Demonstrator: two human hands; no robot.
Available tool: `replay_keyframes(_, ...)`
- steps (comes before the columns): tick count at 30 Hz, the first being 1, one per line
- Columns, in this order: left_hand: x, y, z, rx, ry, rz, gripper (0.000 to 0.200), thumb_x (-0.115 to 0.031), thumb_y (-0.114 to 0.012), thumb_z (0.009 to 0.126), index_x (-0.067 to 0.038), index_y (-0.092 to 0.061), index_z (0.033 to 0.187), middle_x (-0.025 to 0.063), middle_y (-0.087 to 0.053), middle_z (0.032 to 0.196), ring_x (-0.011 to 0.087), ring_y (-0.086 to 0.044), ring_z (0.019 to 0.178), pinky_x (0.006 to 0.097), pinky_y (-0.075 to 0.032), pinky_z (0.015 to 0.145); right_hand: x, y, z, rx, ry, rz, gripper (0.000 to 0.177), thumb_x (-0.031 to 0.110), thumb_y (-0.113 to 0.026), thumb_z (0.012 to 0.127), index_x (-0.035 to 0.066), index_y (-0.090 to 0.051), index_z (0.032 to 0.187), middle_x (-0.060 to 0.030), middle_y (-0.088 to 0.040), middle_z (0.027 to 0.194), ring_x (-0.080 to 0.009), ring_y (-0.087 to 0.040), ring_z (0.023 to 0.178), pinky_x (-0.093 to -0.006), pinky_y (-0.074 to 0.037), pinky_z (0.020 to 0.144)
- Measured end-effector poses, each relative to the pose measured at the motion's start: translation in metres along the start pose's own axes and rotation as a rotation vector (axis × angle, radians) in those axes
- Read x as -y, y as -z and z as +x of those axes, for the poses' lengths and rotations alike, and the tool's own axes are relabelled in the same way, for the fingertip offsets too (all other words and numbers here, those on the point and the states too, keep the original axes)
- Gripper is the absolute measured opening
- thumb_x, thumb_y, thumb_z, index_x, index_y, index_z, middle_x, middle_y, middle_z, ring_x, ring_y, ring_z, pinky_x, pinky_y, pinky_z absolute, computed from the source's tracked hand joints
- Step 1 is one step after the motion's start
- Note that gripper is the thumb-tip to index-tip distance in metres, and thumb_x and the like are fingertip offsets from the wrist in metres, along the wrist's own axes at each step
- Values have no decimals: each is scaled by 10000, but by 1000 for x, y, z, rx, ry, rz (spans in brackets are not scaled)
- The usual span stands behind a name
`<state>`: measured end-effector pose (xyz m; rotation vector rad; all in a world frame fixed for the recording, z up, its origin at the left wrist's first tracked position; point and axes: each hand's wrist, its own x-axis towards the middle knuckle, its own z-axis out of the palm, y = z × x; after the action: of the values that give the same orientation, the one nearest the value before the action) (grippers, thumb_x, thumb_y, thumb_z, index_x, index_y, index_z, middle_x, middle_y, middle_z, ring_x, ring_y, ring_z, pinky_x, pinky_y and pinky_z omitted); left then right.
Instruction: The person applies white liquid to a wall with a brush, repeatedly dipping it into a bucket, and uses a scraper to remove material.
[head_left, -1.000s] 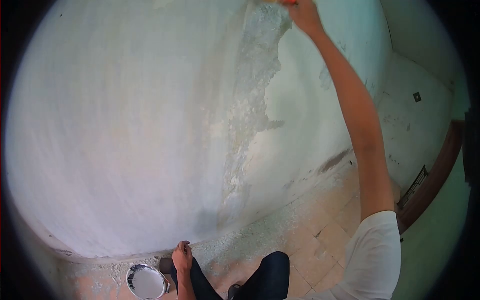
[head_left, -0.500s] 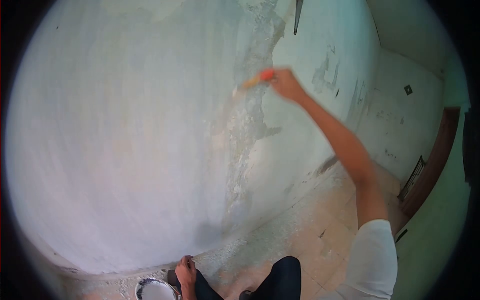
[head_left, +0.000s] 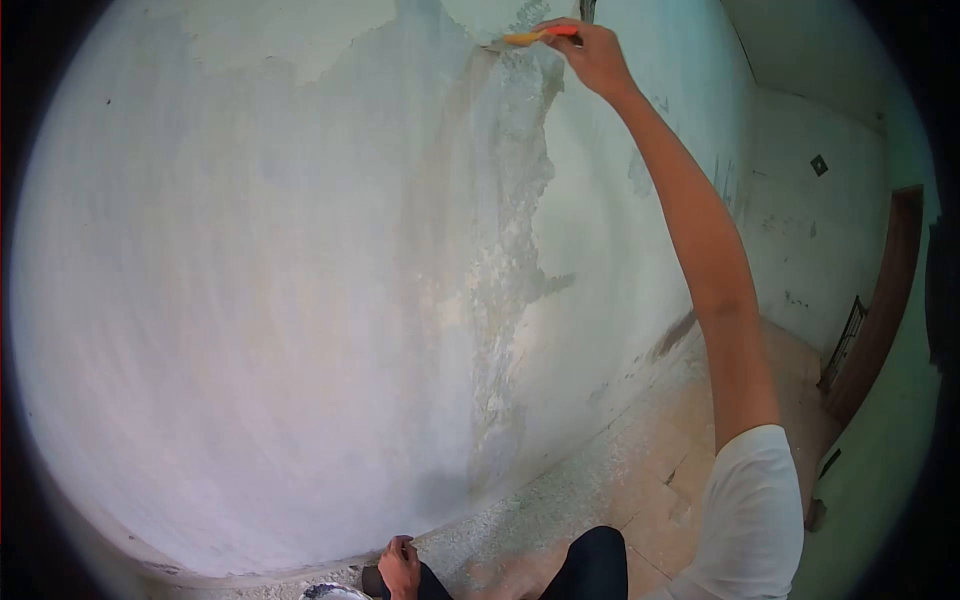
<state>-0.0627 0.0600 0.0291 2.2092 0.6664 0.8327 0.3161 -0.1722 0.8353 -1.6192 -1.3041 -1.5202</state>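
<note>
My right hand [head_left: 594,58] is stretched up to the top of the wall, closed around the red-and-yellow handle of a paintbrush [head_left: 530,37]. The brush's tip meets the wall [head_left: 290,290] at the upper end of a rough strip of peeling paint [head_left: 520,200]. Low in view, my left hand [head_left: 399,568] rests by my knee with its fingers curled; whether anything is in them is hidden. Just left of it stands a white bucket [head_left: 335,592] with a dark, stained rim, mostly cut off by the lower edge.
Dust and paint flakes lie along the tiled floor [head_left: 655,490] at the wall's foot. My bent knee [head_left: 592,560] is in front. At the far right are a brown door frame [head_left: 885,300] and a green wall [head_left: 885,470]. A dark hanging piece [head_left: 587,10] is beside my right hand.
My right hand has carried the paintbrush upward along the peeling strip. The view has shifted slightly, so the bucket and left hand sit lower; the left hand stays by the knee.
</note>
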Motion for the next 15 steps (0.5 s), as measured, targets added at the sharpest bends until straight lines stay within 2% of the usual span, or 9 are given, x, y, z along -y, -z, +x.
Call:
replay_keyframes(2,-1,1,2,16,14,-3,115,-129,-658,993,-69,-756,1005,168,-766,882,385,-750,761,504,-581,716,1,5,-2,-38,-59,-19,219,171,-753,1041,151,-850,1236,-94,-843,1062,-233,-770,932,-332,-590,919)
replay_keyframes(4,3,-2,-2,41,34,-3,115,-129,-660,992,-68,-757,1003,167,-766,886,385,-750,763,502,-581,720,-19,-7,-3,-30,110,18,212,182,-756,1043,146,-850,1230,-108,-840,1082,-241,-772,968,-346,-596,936)
replay_keyframes(7,16,-13,-2,27,19,-29,115,-130,-663,991,-69,-758,1012,168,-766,890,383,-752,775,500,-584,728,-10,5,1,22,116,-140,205,154,-752,1039,138,-851,1217,-109,-838,1099,-244,-779,1009,-355,-600,956)
replay_keyframes(8,16,-14,-1,22,11,-25,115,-129,-663,992,-70,-759,1015,168,-767,892,382,-753,781,499,-585,729,-24,4,15,-73,259,-12,200,121,-750,1022,117,-848,1196,-109,-840,1112,-252,-790,1028,-354,-601,956)
replay_keyframes(9,15,-15,-2,18,6,-21,115,-128,-662,992,-72,-759,1017,167,-768,894,381,-754,787,498,-586,730,-27,-2,17,-68,253,-1,200,121,-750,1022,117,-848,1196,-109,-840,1112,-252,-790,1028,-354,-601,956)
replay_keyframes(11,16,-18,-1,29,23,-14,119,-127,-662,993,-70,-761,1026,170,-768,899,380,-755,791,495,-587,732,-28,-14,8,-153,78,278,217,11,-737,966,4,-828,1163,-167,-845,1011,-254,-779,868,-343,-604,843)
replay_keyframes(12,16,-19,0,35,22,-14,124,-126,-661,993,-68,-762,1035,172,-769,903,379,-756,795,491,-588,734,-15,-18,-18,-77,54,118,231,-32,-706,964,-17,-818,1166,-184,-838,1030,-265,-791,893,-346,-608,829)
replay_keyframes(13,16,-19,1,54,31,-5,124,-126,-661,993,-68,-762,1035,172,-769,903,379,-756,795,491,-588,734,-16,-31,-53,-19,41,-20,200,96,-759,997,93,-844,1178,-116,-837,1137,-270,-795,1023,-364,-606,945)
replay_keyframes(15,13,-16,-1,25,-1,-31,135,-127,-664,992,-62,-765,1053,177,-768,909,382,-755,800,490,-588,741,3,-53,-140,51,70,53,316,68,-763,994,117,-804,1303,-112,-819,1245,-277,-794,1083,-351,-612,955)
